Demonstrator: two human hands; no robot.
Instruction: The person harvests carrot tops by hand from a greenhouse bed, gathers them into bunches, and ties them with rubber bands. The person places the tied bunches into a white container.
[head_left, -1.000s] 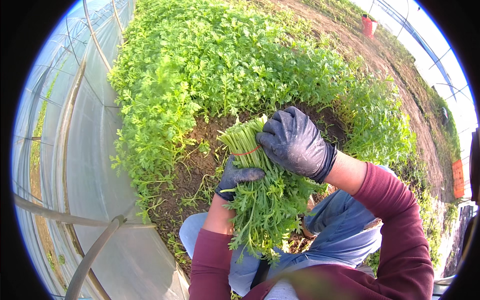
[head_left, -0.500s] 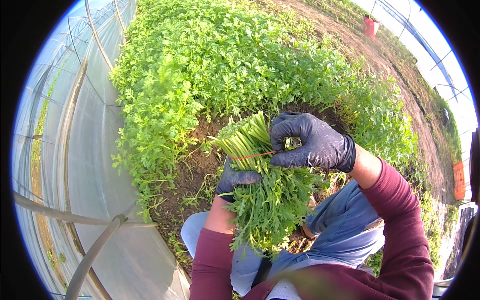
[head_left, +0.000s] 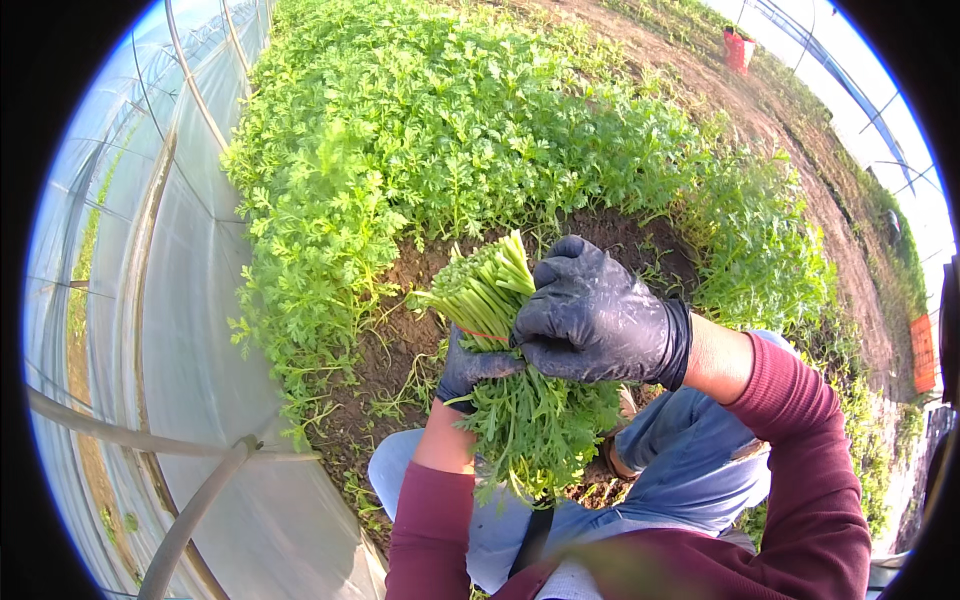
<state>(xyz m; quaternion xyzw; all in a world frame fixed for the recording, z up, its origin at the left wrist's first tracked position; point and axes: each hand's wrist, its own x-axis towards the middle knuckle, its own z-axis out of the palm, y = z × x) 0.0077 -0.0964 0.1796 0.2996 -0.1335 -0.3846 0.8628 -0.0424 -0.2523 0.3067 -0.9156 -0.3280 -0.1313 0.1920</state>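
A thick bunch of leafy greens (head_left: 545,420) is in my left hand (head_left: 472,370), which wraps its left side with the thumb across the front. The pale green cut stems (head_left: 485,285) point up and away, while the lobed leaves hang toward my lap. Around the stems runs a thin red band (head_left: 487,335). My right hand (head_left: 605,315) is closed at the bunch's right side, and the band's right end disappears beneath its fingers. Both hands wear dark, soil-smudged gloves. The band's far side is hidden behind the stems.
Dense growing greens (head_left: 450,130) fill the bed ahead and to the left. Bare soil (head_left: 390,350) lies around the bunch. A plastic sheet wall (head_left: 210,330) with metal pipes (head_left: 190,510) stands close on my left. Two red-orange crates, one far (head_left: 738,50), one right (head_left: 922,353), are beyond the path.
My right hand has come down and nearer, its fingers closing up against the band and stems. The red band, stretched out to the right before, now shows shorter across the stems.
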